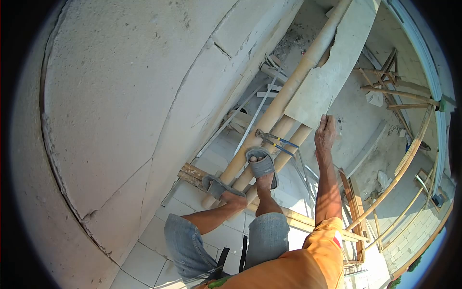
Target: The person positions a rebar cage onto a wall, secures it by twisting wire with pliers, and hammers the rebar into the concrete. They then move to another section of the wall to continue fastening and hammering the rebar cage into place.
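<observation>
My right hand [326,134] is closed in a pinch at the near corner of a pale, torn-edged board [315,94]. A thin dark wire [331,102] sticks up from its fingertips. The board rests along thick bamboo poles [284,98]. Pincers [275,140] with blue and yellow handles lie across the poles, just beyond my right sandal [262,164]. My left sandal [219,187] is set down farther left, by the poles' near end. My left hand is out of view.
A cracked, plastered wall [130,96] fills the left side. Far below, a floor [353,111] shows past the poles, with wooden scraps about. Curved bamboo rails [397,176] run along the right. White tiles [151,236] lie below my legs.
</observation>
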Action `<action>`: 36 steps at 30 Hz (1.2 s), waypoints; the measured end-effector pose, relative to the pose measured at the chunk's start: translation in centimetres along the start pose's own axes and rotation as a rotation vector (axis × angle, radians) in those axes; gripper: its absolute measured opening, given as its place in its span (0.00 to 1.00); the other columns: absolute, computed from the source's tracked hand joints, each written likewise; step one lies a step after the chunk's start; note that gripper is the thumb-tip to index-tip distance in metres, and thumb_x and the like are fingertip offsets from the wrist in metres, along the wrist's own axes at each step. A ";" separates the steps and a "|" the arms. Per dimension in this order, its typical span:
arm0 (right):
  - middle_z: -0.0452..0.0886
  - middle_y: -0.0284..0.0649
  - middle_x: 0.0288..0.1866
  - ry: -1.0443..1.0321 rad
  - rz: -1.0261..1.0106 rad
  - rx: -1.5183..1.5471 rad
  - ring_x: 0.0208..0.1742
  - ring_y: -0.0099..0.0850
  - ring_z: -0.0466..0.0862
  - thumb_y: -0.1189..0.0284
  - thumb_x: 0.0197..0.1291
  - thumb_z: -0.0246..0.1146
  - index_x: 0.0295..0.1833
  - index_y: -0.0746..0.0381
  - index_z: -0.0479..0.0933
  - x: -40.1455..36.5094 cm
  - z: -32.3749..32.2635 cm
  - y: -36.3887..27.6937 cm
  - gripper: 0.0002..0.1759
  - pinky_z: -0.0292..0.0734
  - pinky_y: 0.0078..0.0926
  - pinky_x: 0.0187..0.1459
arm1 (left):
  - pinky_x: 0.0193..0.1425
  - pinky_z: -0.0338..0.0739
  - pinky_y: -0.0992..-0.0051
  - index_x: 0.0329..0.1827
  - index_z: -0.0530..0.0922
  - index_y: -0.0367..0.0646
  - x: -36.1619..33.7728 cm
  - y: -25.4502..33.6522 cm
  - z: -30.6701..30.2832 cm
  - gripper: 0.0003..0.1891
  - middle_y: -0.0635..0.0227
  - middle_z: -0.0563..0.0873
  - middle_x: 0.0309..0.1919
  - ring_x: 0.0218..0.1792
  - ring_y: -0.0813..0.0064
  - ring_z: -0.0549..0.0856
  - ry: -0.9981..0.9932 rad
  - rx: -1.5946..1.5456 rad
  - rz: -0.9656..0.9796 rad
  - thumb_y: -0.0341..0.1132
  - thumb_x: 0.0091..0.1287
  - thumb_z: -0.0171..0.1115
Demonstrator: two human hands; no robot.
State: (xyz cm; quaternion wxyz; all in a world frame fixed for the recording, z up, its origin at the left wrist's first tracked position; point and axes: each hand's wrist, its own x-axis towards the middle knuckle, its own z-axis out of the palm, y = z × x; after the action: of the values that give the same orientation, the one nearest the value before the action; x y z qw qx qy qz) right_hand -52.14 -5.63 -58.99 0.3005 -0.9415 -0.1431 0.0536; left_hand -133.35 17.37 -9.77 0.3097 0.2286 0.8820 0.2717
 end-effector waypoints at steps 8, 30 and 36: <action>0.78 0.45 0.24 -0.271 0.469 0.308 0.22 0.34 0.80 0.69 0.71 0.53 0.37 0.66 0.70 -12.9 -9.4 -6.9 0.12 0.74 0.34 0.27 | 0.14 0.69 0.81 0.40 0.71 0.50 0.1 8.1 -8.3 0.13 0.77 0.75 0.23 0.16 0.81 0.73 -0.069 -0.003 0.104 0.49 0.73 0.54; 0.68 0.29 0.19 -1.651 0.177 0.788 0.19 0.16 0.63 0.65 0.69 0.59 0.43 0.64 0.77 -18.5 -34.0 -52.4 0.12 0.54 0.17 0.20 | 0.24 0.75 0.81 0.58 0.72 0.35 -10.2 17.7 -14.5 0.14 0.60 0.85 0.31 0.23 0.78 0.81 0.146 -0.289 0.084 0.29 0.72 0.53; 0.71 0.29 0.22 -1.990 -0.153 0.576 0.21 0.16 0.66 0.63 0.70 0.58 0.47 0.63 0.78 -29.5 -33.4 -62.6 0.13 0.58 0.16 0.22 | 0.28 0.77 0.77 0.55 0.74 0.33 -10.4 17.7 -14.4 0.13 0.60 0.85 0.31 0.25 0.76 0.81 0.143 -0.273 0.087 0.30 0.72 0.52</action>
State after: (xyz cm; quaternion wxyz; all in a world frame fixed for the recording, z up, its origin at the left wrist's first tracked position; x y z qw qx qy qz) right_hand -88.85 15.83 5.05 0.2627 -0.3527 -0.3678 0.8193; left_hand -131.54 19.77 15.13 0.2623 0.2022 0.8460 0.4179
